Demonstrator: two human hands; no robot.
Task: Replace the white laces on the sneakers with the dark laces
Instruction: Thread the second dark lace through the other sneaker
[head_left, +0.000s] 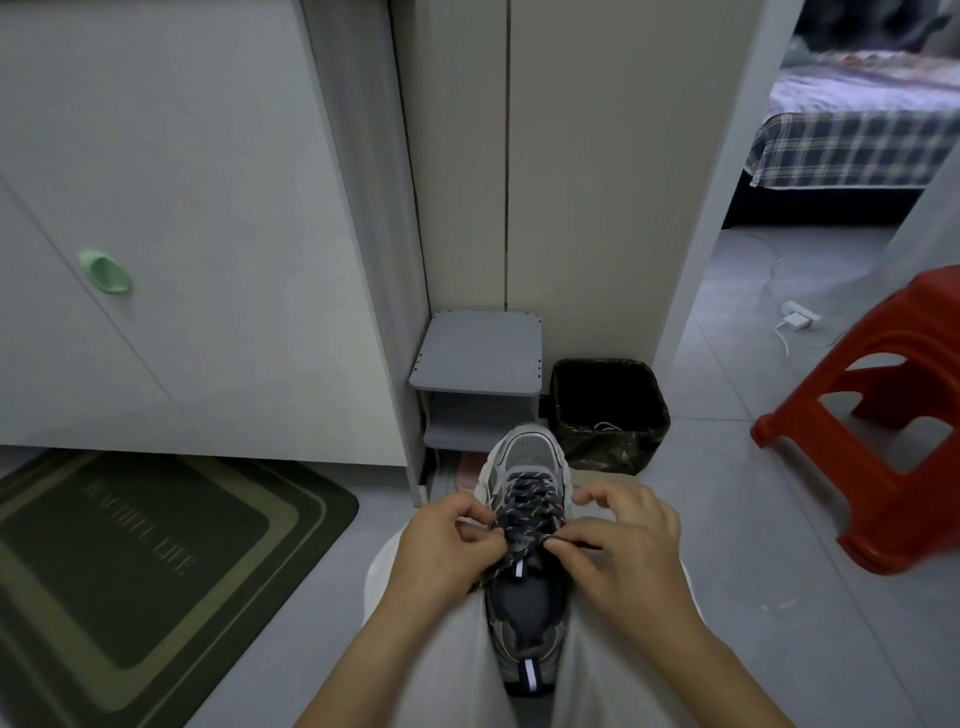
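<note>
Head view: the left hand (447, 540) and right hand (623, 540) each pinch the dark lace (527, 493) near the top eyelets. The sneaker (530, 449) rests between the person's thighs, toe pointing away. Lacing looks nearly complete. Tying remains, and no second sneaker is in view.

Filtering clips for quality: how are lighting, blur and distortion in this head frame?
Head view: dim, flat indoor light, no glare or hard shadows; the bed through the doorway is brighter. Wide-angle bend tilts the cabinet edges. Overall soft: mat lettering is smeared, but the dark lace on the sneaker reads fine.
</note>
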